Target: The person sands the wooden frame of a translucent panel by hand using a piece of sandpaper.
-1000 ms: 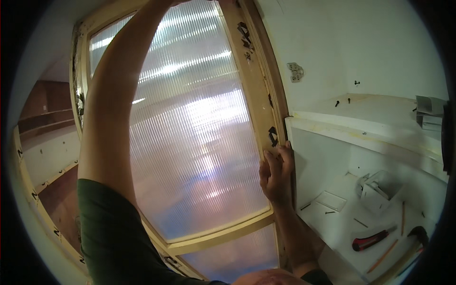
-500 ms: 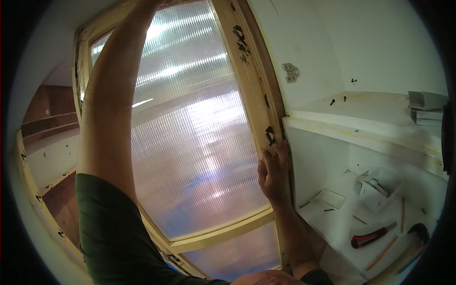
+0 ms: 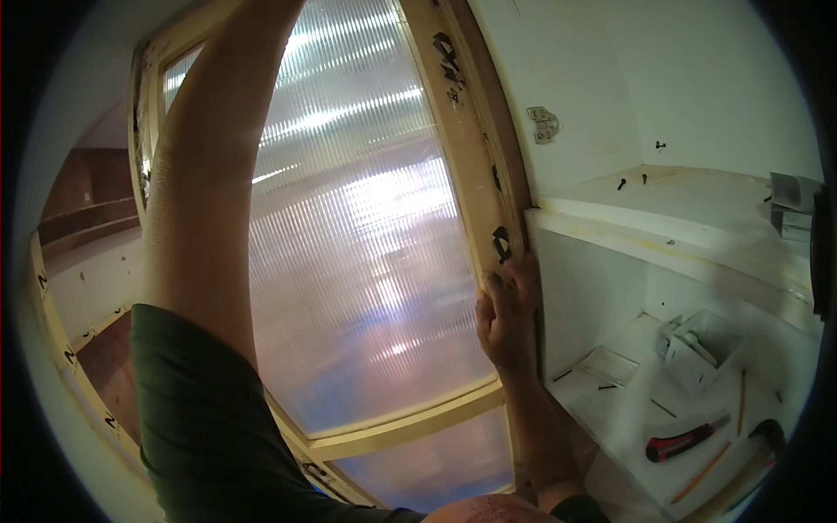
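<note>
A tall cabinet door (image 3: 455, 148) with a cream wooden frame and a ribbed, see-through panel (image 3: 366, 261) fills the middle of the view. My right hand (image 3: 508, 322) grips the right edge of its frame low down, fingers bent against the wood just below a black mark. My left arm (image 3: 205, 192), in a dark green sleeve, reaches up across the door's left side. The left hand lies beyond the top edge, so its fingers are hidden.
Right of the door are white shelves (image 3: 663, 222) with loose screws. A metal hinge (image 3: 542, 125) sits on the wall. Below lie a red and black utility knife (image 3: 684, 442), pencils (image 3: 702, 473), a clear plastic tub (image 3: 702, 349) and a dark-headed tool (image 3: 767, 436).
My left arm has reached slightly further up and right. My right hand stays at the same spot on the door frame, and the shelves shift slightly right in view.
</note>
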The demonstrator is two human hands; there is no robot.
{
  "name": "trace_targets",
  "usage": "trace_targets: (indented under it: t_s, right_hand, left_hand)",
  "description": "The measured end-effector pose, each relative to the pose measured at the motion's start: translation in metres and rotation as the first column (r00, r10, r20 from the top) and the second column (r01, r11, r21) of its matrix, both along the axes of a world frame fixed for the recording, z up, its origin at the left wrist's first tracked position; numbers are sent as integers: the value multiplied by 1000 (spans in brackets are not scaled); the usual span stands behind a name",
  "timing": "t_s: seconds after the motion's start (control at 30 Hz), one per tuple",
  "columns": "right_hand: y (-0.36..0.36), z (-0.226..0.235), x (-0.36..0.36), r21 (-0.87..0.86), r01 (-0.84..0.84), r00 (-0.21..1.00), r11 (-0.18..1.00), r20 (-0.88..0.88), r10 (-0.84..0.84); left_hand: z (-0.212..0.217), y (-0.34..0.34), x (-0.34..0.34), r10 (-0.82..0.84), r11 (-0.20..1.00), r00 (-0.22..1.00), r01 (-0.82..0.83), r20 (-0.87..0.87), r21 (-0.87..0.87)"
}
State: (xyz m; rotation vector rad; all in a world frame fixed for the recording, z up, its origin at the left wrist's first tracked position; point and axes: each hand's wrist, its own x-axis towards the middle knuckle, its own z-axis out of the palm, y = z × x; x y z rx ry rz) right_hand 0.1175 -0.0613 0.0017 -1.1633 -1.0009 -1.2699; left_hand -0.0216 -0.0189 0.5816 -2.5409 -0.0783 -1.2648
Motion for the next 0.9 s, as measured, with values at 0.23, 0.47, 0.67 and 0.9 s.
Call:
trace_targets:
  t_s: [0.23, 0.47, 0.67, 0.9]
  right_hand:
    - [-10, 3, 17, -31, -71, 997, 997, 35, 72]
    - [-13, 4, 5, -77, 21, 1000, 997, 4, -21]
    - [-10, -1, 6, 26, 81, 997, 996, 5, -81]
    - [-3, -6, 3, -10, 29, 999, 1000, 42, -29]
  left_hand:
    - [-57, -34, 31, 265, 729, 943, -333, 202, 598]
    - [-33, -20, 18, 238, 860, 955, -123, -177, 495]
    - [-101, -26, -14, -431, 901, 897, 422, 96, 105]
    - [-244, 36, 19, -268, 963, 817, 221, 511, 152]
